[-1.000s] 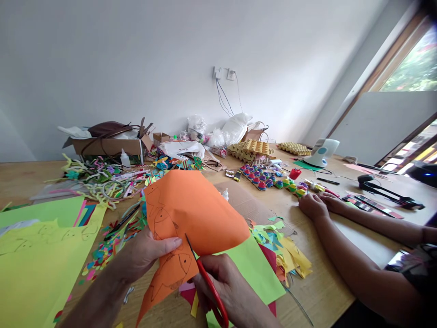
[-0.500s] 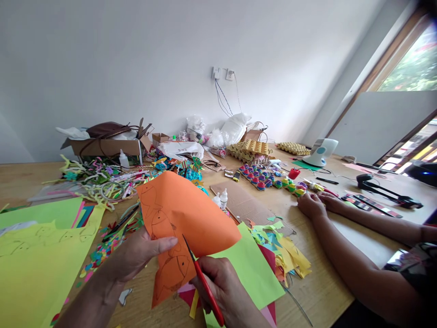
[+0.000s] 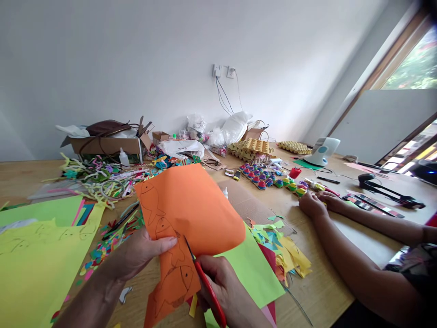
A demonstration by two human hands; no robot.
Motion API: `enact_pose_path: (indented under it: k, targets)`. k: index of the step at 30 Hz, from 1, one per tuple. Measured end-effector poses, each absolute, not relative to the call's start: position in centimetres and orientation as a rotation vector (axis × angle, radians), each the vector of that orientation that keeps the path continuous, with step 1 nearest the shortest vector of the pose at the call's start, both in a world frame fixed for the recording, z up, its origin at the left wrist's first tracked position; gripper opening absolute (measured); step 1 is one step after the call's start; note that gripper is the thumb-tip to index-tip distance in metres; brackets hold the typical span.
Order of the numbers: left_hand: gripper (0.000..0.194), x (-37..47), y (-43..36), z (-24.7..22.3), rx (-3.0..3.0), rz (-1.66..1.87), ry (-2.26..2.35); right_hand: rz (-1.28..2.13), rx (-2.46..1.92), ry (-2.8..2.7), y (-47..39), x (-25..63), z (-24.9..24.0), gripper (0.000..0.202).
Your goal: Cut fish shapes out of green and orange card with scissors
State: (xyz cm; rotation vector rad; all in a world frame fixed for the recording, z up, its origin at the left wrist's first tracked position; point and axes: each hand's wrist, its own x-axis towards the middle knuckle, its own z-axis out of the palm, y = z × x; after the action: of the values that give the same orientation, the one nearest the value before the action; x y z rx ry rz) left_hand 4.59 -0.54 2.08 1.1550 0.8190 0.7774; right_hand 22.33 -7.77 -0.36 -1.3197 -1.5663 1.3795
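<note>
An orange sheet of paper (image 3: 205, 209) with several fish drawn along its left side is held up above the table. My left hand (image 3: 136, 255) pinches it at the left, thumb on top and fingers hidden behind. In my right hand (image 3: 225, 287) is a pair of red-handled scissors (image 3: 213, 296), fingers wrapped round the handles. Their dark blades lie at the paper, beside the drawn fish; the lower strip of paper hangs to the left of them. Under the right hand lies a light green sheet (image 3: 254, 269).
A yellow sheet (image 3: 41, 278) with drawn fish lies at left. Paper scraps (image 3: 290, 250) and a cardboard piece (image 3: 246, 200) are to the right. Another person's hands (image 3: 314, 205) work by painted egg-carton pieces (image 3: 259, 177). Pipe cleaners (image 3: 99, 177) and a cardboard box (image 3: 105, 148) stand behind.
The orange sheet has flattened and spread, its right edge shifting rightward and its lower strip swinging down and left. It now covers more of the glue bottles. Both my hands keep their grip.
</note>
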Motion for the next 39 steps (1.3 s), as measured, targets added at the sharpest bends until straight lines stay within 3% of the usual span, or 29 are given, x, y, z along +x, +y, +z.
enact_pose_path:
  k: [9, 19, 26, 34, 39]
  targets:
    - [0.038, 4.7, -0.7, 2.4, 1.142, 0.786, 0.834, 1.224, -1.342, -1.646, -7.9, 22.5, -1.1, 0.037]
    - [0.036, 4.8, -0.6, 1.3, 1.194, 0.748, 0.732, 1.230, -1.260, -1.604, -7.8, 22.3, -0.4, 0.034]
    - [0.032, 4.7, -0.4, 1.1, 1.194, 0.743, 0.693, 1.157, -1.245, -1.634, -8.0, 22.5, -1.3, 0.047]
    - [0.046, 4.9, -0.3, 2.4, 1.048, 0.862, 0.801, 1.132, -1.304, -1.624, -7.8, 22.6, -1.5, 0.042]
    - [0.036, 5.0, -0.6, 1.7, 0.980, 0.863, 0.812, 1.225, -1.298, -1.604, -7.9, 22.3, -1.2, 0.040]
